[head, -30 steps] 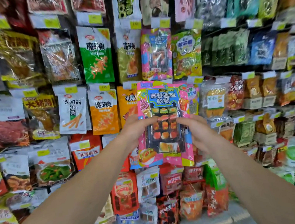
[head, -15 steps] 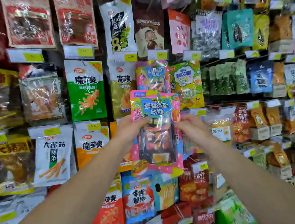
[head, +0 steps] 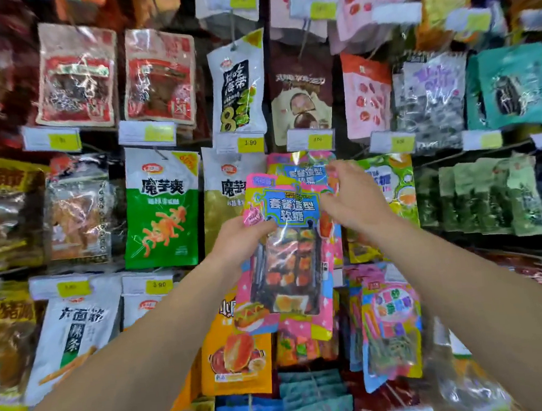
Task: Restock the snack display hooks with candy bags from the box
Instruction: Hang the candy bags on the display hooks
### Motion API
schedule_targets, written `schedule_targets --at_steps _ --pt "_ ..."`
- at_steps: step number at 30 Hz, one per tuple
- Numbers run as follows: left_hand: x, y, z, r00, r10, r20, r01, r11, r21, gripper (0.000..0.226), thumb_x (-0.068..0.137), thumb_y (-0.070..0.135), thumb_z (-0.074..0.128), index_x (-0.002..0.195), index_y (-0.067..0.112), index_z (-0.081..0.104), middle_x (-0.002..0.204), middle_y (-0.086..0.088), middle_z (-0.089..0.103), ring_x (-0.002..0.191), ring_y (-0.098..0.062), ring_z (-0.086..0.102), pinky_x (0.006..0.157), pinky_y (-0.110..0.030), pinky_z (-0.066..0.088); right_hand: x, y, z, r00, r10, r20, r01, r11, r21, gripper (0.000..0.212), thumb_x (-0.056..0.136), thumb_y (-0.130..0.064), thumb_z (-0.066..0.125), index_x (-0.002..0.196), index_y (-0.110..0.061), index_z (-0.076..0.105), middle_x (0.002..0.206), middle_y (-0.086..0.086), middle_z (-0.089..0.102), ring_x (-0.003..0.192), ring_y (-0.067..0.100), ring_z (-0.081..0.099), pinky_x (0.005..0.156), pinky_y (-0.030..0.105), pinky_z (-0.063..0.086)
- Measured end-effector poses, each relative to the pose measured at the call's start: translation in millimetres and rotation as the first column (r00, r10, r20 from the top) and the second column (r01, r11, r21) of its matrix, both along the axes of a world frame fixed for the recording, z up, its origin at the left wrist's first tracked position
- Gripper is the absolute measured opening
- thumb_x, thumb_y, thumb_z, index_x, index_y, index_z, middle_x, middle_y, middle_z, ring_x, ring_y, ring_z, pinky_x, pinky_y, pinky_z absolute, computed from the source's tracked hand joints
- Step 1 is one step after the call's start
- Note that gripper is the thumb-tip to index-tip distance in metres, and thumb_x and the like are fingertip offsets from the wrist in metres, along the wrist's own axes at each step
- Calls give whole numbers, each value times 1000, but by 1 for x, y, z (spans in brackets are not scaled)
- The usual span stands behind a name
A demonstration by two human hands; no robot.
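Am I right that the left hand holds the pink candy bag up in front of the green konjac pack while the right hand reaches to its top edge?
Not quite. In the head view the left hand holds the pink candy bag in front of a matching pink bag on its hook, not the green konjac pack, which hangs further left. The right hand does reach to its top edge.

1. A green and white snack bag hangs left of centre, with a yellow price tag above it.
2. Two red packets hang side by side at upper left.
3. A white seaweed bag hangs beside a brown chestnut bag.
4. A teal packet hangs at right, above a row of green packets.
5. An orange bag hangs low in the middle.
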State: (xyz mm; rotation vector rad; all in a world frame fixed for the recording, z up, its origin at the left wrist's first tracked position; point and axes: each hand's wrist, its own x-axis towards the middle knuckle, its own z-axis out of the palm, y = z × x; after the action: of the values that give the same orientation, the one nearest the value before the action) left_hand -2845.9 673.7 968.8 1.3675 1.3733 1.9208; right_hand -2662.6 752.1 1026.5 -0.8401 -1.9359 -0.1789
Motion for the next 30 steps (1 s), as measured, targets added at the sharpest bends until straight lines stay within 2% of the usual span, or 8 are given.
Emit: schedule_targets --at_steps 4,7,9,14,18,22,27,30 --pt "-1 18 19 998 69 -3 -69 997 18 22 84 17 73 100 3 68 91 -2 67 81 -12 59 70 -25 41 0 25 28 990 -66 121 44 984 174 60 83 -26 60 139 -11 43 138 13 43 119 38 49 95 45 46" --pt "4 29 32 996 93 -13 -92 995 32 7 85 16 72 85 15 66 84 5 67 82 -10 61 74 -25 45 -1 41 45 986 -90 141 57 973 224 63 87 -24 61 144 -11 37 149 9 34 125 39 42 99 48 45" --pt "7 36 36 993 118 -20 -117 992 54 8 85 15 72 82 17 65 81 6 66 79 -6 60 68 -19 46 -3 51 53 983 -98 153 60 970 237 68 88 -24 61 149 -13 30 156 6 27 130 38 39 103 47 43" --pt "9 57 42 988 154 -23 -151 983 103 6 84 12 72 90 12 71 92 -2 74 89 -18 68 70 -21 51 -5 79 69 977 -95 189 57 978 199 75 92 -32 60 154 -19 21 160 1 21 135 36 35 109 47 37" --pt "12 68 44 985 163 -58 -156 983 98 6 84 14 73 90 12 72 92 -4 75 92 -21 70 72 -22 51 -2 92 76 993 -28 111 -3 963 269 55 97 -20 53 149 -24 37 151 0 38 126 33 46 102 45 44" --pt "18 78 48 986 165 -22 -161 979 126 3 86 14 72 88 13 72 91 -5 74 86 -19 68 74 -23 49 0 90 91 994 104 -26 -93 959 269 30 101 -19 49 124 -21 67 123 5 66 111 31 59 87 40 49" --pt "27 90 63 987 161 -20 -157 979 134 15 89 17 69 100 7 71 93 -1 71 82 -11 62 68 -21 44 4 92 99 990 128 -63 -111 968 225 25 100 -26 51 114 -26 71 114 5 71 105 31 61 85 42 52" --pt "29 99 70 984 176 -33 -173 981 87 14 89 19 69 99 10 70 100 -3 72 89 -15 63 74 -26 43 3 94 98 989 132 -68 -113 967 227 25 100 -27 50 112 -26 71 111 7 71 103 32 61 85 44 53"
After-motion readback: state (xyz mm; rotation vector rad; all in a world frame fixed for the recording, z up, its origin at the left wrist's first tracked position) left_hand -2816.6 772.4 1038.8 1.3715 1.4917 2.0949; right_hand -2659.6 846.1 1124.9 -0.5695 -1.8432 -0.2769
